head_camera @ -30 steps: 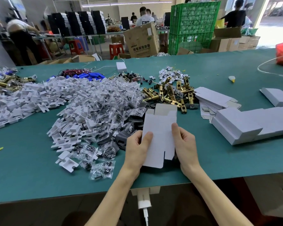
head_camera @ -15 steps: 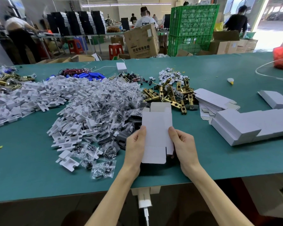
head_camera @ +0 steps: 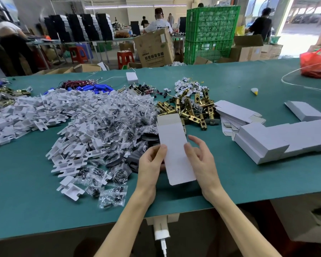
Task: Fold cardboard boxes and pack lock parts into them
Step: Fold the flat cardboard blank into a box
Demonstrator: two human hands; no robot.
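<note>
Here, in the head view, the only writing to be found was on a brown carton far beyond the fingertips, behind the table's far edge. It carried a small green logo and a row of green characters, too blurred to read. The white cardboard box between the hands was plain.

Both forearms reached forward over the near edge of the green table. The left hand gripped the box's left edge, thumb lying on its front face and the other fingers curled out of sight behind it. The right hand laid its thumb on the face near the right edge, while its other fingers were spread and loosely bent just beside that edge, not clasping it. The box was held lengthwise, pointing away from the person, its open flap beyond the fingertips and its near end between the wrists.

Just past the flap lay a heap of brass latches. Off the left knuckles spread clear bags of screws and white plastic trays. Off the right fingers stood a row of folded boxes, with a stack of flat boxes beyond them.
</note>
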